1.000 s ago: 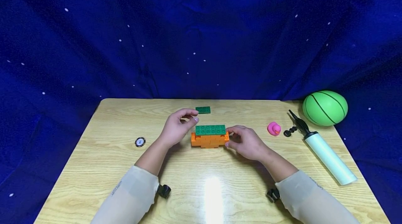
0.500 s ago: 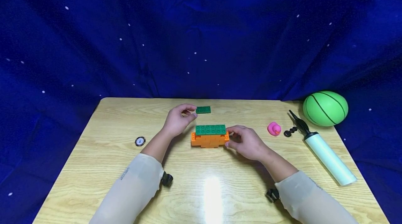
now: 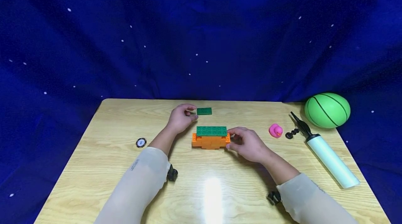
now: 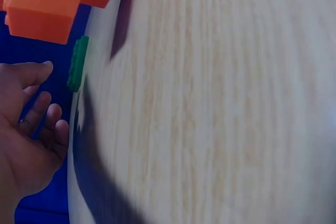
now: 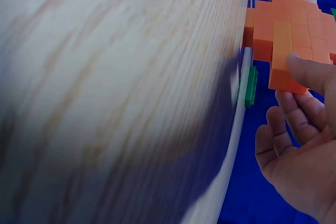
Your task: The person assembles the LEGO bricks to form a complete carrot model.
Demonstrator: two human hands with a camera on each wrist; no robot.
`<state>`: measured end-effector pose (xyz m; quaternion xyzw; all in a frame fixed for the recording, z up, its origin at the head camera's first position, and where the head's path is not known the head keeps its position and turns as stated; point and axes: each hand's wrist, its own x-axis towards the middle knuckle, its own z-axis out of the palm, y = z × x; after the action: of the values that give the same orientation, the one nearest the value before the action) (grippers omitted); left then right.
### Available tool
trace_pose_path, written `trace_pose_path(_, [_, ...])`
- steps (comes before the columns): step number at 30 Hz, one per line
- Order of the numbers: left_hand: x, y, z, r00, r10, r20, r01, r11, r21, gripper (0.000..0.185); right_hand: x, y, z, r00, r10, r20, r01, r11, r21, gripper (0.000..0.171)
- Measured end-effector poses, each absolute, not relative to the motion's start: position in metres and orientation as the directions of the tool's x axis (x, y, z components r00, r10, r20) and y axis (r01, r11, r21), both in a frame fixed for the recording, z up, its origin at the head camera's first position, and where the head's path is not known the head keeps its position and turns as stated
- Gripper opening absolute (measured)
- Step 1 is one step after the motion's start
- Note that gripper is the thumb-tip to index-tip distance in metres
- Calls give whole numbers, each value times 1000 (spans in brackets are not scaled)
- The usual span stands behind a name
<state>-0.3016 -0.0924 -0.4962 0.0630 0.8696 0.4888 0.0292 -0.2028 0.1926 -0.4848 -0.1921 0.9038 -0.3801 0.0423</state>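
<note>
A built block model (image 3: 211, 142) stands mid-table, orange bricks below and green studded bricks (image 3: 211, 131) along its top. My right hand (image 3: 249, 145) pinches its right end; in the right wrist view the thumb (image 5: 310, 72) lies on the orange side, with fingertips against the opposite side. Farther back lies a flat green studded brick (image 3: 204, 111). My left hand (image 3: 180, 119) is just left of it, thumb and index finger apart with nothing between them. The left wrist view shows a small gap between that hand (image 4: 31, 129) and the green brick (image 4: 77, 64).
A black-and-white poker chip (image 3: 141, 142) lies at the left. To the right are a pink rubber duck (image 3: 276, 130), a small black knobbed piece (image 3: 292, 133), a hand pump (image 3: 331, 161) and a green ball (image 3: 327, 110). Behind the wooden table (image 3: 94, 175) hangs a blue curtain (image 3: 201, 35).
My left hand has moved away from me, from beside the block model to beside the flat green brick. My right hand keeps its hold on the model, which stays in place.
</note>
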Motion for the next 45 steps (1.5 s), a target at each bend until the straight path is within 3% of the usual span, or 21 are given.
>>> trace_pose_path(22, [-327, -81, -514, -977, 212, 33, 179, 718, 673, 53, -202, 192, -483, -928, -371, 46, -289, 633, -718, 43])
trace_pose_path(31, [-324, -72, -515, -982, 186, -31, 132, 797, 590, 50, -201, 192, -482, -929, -368, 39, -286, 650, -704, 45])
trace_pose_path(45, [-321, -82, -519, -979, 203, -8, 138, 691, 710, 40, -201, 192, -483, -926, -376, 46, -296, 644, -705, 43])
